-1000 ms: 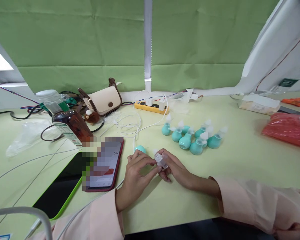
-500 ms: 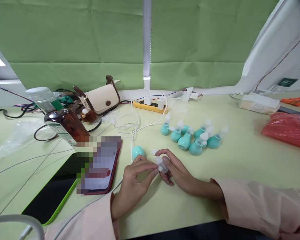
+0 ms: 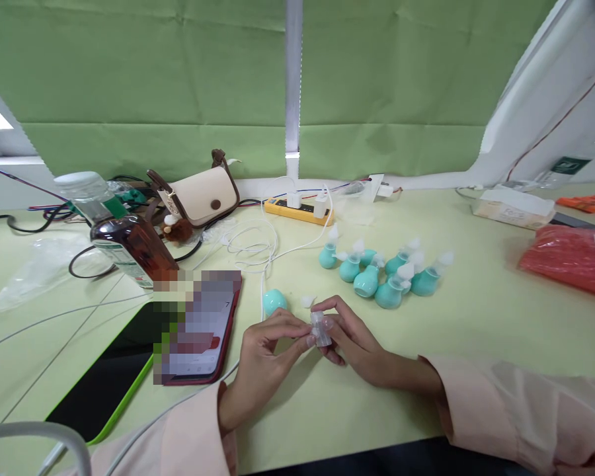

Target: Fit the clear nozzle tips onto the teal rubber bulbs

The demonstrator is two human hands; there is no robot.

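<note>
Both hands meet at a small clear plastic fitting [image 3: 320, 336] just above the table. The fingertips of my left hand [image 3: 272, 357] pinch its left side; a small whitish bit there is partly hidden by the fingers. My right hand [image 3: 354, 337] grips the fitting from the right between thumb and fingers. Just beyond the hands lie a loose turquoise bulb [image 3: 274, 301] and a small white pointed tip [image 3: 307, 301]. Further right stands a group of several turquoise bulbs [image 3: 365, 282], most of them with whitish tips fitted on top.
To the left lie a green-edged phone [image 3: 109, 377] and a red-cased phone [image 3: 205, 330], with a brown bottle [image 3: 133, 248] behind. A white cable [image 3: 264, 264] runs past a yellow power strip [image 3: 297, 211] and a cream bag [image 3: 203, 195]. On the right is a red package [image 3: 570, 258].
The clear fitting has turned more upright between my fingers. My left fingertips have closed in against its side. The bulbs on the table stay put.
</note>
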